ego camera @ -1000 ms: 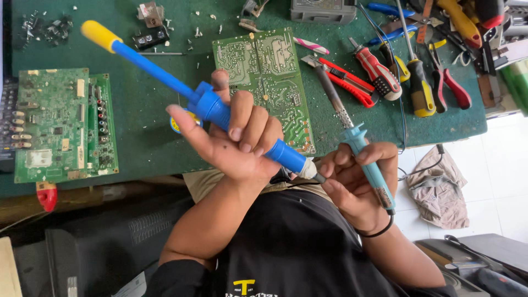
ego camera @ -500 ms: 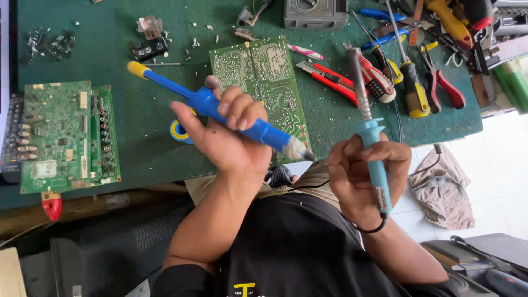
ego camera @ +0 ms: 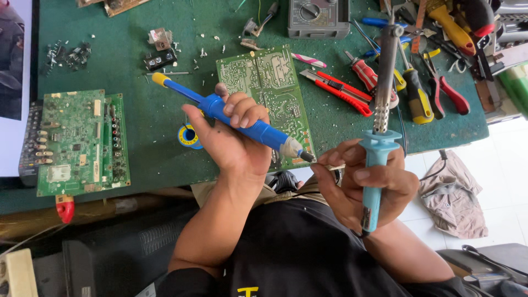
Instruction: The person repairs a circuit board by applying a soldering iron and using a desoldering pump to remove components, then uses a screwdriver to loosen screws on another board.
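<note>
Left hand (ego camera: 234, 140) grips blue yellow-tipped desoldering pump (ego camera: 242, 125); right hand (ego camera: 366, 187) clasps teal-handled soldering iron (ego camera: 379, 137).

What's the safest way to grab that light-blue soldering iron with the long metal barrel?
Grip the light-blue soldering iron by its plastic handle, below the flared guard, coming in from the side as the right hand does. The perforated metal barrel above the guard is likely the hot part, so the guard probably keeps fingers off it.
</note>
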